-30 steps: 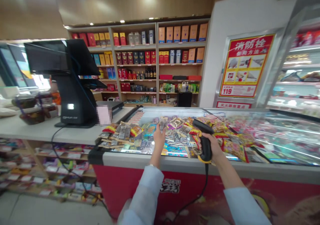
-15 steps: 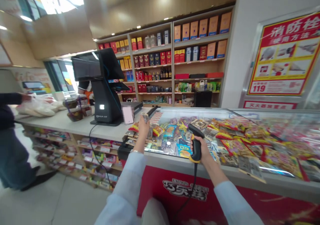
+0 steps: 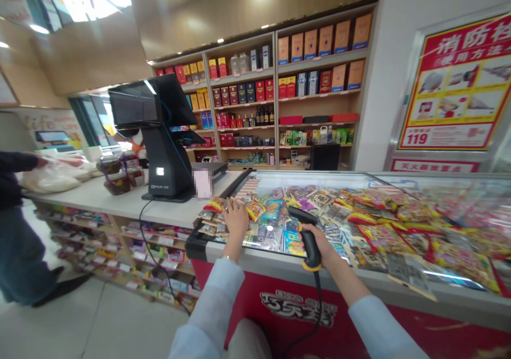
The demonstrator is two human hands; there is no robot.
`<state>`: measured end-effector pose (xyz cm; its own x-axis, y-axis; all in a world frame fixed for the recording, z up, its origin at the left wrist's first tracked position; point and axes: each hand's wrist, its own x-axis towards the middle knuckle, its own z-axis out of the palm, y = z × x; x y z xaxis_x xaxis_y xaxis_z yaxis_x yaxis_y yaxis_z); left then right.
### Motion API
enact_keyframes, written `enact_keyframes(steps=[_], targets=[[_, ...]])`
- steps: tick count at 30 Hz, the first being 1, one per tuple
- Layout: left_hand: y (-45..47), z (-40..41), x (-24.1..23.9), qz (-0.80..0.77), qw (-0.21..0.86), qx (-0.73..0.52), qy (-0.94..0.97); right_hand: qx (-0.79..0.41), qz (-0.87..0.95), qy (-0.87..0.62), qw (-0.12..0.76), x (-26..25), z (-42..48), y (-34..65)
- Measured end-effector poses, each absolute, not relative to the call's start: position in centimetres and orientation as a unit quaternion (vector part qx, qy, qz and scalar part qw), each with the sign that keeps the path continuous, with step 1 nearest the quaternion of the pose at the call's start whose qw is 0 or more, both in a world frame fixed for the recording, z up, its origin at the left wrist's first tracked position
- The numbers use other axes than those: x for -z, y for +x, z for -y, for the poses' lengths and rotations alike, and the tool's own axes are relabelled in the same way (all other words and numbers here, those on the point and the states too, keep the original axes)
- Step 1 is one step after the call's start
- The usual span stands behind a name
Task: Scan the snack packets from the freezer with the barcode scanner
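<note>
My left hand (image 3: 236, 218) lies flat, fingers spread, on a small pile of snack packets (image 3: 215, 215) at the left end of the glass-topped chest freezer (image 3: 275, 261). My right hand (image 3: 323, 247) grips a black and yellow barcode scanner (image 3: 307, 236), which points left towards those packets; its cable hangs down the red front of the freezer. Many more bright snack packets (image 3: 371, 215) cover the glass lid to the right.
A black checkout terminal (image 3: 159, 130) stands on the pale counter (image 3: 115, 202) to the left, with jars (image 3: 120, 172) and plastic bags (image 3: 51, 175) beyond it. Another person (image 3: 16, 231) stands at the far left. Shelves of boxes (image 3: 279, 92) line the back wall.
My left hand carried a small packet from the middle of the lid to the left end and lowered flat onto the pile. The scanner dropped lower and tilted towards it. The view swung left.
</note>
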<state>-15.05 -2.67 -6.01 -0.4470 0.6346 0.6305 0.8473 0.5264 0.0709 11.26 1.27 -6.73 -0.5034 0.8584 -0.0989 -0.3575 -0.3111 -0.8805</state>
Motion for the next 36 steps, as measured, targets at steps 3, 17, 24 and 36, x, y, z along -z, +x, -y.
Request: enact_keyframes(steps=[3,17,24,36], targets=[[-15.0,2.6,5.5,0.832,0.264,0.200,-0.446,-0.749,0.434,-0.289,0.410,7.0,-1.4,11.2],[-8.1,2.3,2.7,0.754,0.295,0.229,-0.540,-0.717,0.413,-0.292,0.480,4.9,-1.8,13.4],[0.2,0.1,1.8,0.694,0.248,0.240,-0.631,-0.658,0.410,-0.291,0.561,1.3,-4.4,23.5],[11.8,-8.9,4.9,0.670,0.130,0.230,-0.694,-0.627,0.373,-0.332,0.598,3.8,-6.5,35.6]])
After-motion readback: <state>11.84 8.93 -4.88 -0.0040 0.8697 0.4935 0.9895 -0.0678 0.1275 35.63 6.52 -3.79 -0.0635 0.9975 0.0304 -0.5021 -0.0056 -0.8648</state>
